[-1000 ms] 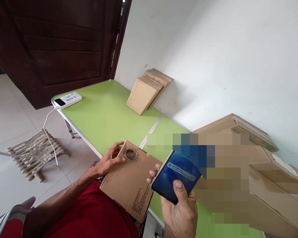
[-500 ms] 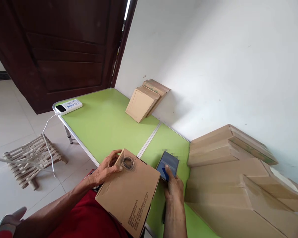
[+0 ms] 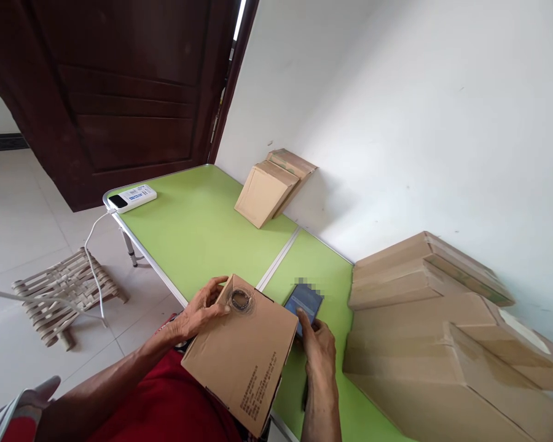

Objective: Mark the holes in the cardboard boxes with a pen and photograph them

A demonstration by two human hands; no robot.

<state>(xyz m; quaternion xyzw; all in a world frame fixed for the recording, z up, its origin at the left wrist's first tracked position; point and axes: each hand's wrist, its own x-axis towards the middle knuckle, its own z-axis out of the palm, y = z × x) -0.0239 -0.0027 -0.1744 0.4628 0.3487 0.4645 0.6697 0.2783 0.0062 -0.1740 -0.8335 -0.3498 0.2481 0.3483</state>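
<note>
In my left hand (image 3: pixel 205 313) is a flat brown cardboard box (image 3: pixel 244 356), gripped at its far left corner with the thumb on top. Dark scribbled rings surround a round hole near that corner, and small print runs along the lower right edge. My right hand (image 3: pixel 317 344) holds a smartphone (image 3: pixel 306 302) just right of the box, thumb resting on its lit screen. The phone partly passes behind the box's right edge. Both are over the near side of the green folding table (image 3: pixel 188 221).
A white power bank (image 3: pixel 133 197) with a white cable (image 3: pixel 92 245) lies at the table's far left corner. Two small boxes (image 3: pixel 267 187) lean by the wall. Larger cartons (image 3: pixel 410 344) stand at the right. A woven stool (image 3: pixel 69 294) is on the floor, before a dark door (image 3: pixel 133 98).
My right hand has moved the phone slightly left, closer to the box's edge, and its screen now looks brighter. The box in my left hand has barely shifted.
</note>
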